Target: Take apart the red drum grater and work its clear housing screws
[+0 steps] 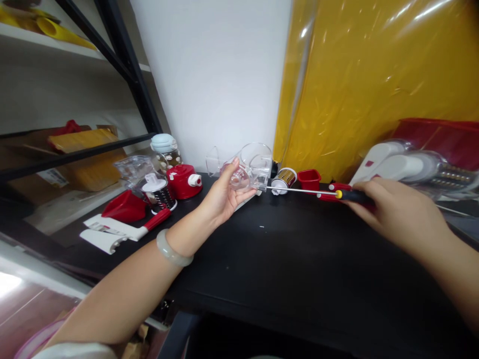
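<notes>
My left hand (224, 197) grips a clear plastic housing (258, 159), thumb on its near side and fingers beneath. My right hand (396, 204) is closed round the dark handle of a screwdriver (303, 191), held level and pointing left. Its tip meets the lower right corner of the clear housing; whether it sits in a screw there is too small to tell. Behind the shaft lies a grater drum (284, 180) with a white end, beside a small red cup (309, 178). A red-handled piece (331, 194) is partly hidden behind the screwdriver.
At left on the black table (284, 279) are a red base (184, 181), another grater drum (157, 193), a red hopper (125, 206), a white arm with a red handle (127, 227) and a bottle (166, 149). Wrapped white-and-red parts (419, 164) stand at right. A black-framed shelf (123, 60) rises at left.
</notes>
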### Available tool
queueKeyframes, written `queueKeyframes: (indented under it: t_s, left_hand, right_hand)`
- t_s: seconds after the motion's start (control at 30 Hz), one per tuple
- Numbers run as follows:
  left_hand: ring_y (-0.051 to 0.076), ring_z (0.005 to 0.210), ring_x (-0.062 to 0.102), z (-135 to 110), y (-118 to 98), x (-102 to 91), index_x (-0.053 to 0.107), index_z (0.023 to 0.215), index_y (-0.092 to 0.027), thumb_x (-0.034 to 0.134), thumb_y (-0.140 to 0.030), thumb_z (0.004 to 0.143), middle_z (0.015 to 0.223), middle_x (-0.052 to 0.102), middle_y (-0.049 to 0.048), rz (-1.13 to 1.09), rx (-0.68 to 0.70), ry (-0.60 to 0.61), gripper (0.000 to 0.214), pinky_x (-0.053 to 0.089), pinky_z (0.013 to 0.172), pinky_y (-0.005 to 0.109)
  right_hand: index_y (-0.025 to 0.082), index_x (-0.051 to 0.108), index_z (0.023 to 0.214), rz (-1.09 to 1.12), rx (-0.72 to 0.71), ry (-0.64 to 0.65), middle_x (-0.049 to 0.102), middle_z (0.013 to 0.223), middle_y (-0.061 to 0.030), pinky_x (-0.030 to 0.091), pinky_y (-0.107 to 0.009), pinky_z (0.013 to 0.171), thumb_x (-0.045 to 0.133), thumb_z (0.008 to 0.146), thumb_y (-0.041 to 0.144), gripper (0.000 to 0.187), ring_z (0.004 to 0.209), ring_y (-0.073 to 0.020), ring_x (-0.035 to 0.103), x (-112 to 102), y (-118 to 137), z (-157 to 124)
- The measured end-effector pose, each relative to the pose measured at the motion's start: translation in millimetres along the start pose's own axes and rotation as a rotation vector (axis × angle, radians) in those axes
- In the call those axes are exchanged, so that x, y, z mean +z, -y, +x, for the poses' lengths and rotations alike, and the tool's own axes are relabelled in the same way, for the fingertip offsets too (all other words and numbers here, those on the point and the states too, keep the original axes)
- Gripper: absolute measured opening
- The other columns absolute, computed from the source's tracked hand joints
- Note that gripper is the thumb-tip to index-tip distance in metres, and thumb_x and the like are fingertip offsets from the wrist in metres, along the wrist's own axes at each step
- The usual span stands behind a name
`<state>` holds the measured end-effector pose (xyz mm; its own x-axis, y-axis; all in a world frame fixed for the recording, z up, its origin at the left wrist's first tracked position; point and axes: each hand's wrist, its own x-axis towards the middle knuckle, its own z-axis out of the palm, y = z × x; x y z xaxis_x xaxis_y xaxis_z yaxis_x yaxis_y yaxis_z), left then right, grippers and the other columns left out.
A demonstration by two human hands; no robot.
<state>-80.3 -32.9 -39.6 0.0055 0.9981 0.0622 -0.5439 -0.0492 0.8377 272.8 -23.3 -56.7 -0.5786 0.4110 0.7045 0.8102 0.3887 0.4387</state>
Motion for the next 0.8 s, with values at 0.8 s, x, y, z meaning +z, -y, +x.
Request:
queueKeyframes:
  t_s: [0.8]
  left_hand:
    - [0.028,0.099,0.076,-2.8,-0.3,2.8,0.065,0.126,-0.016,0.077,-0.051,0.084,0.119,0.073,0.0155,0.033,0.005,-0.009,0.056,0.065,0.08,0.033]
  right_hand:
    - [0.019,0.064,0.103,0.195,-0.06,0.116,0.073,0.096,-0.0122,0.054,-0.043,0.073,0.053,0.097,0.034,0.019,0.082,-0.0294,0.069,18.0,-8.1,-8.8]
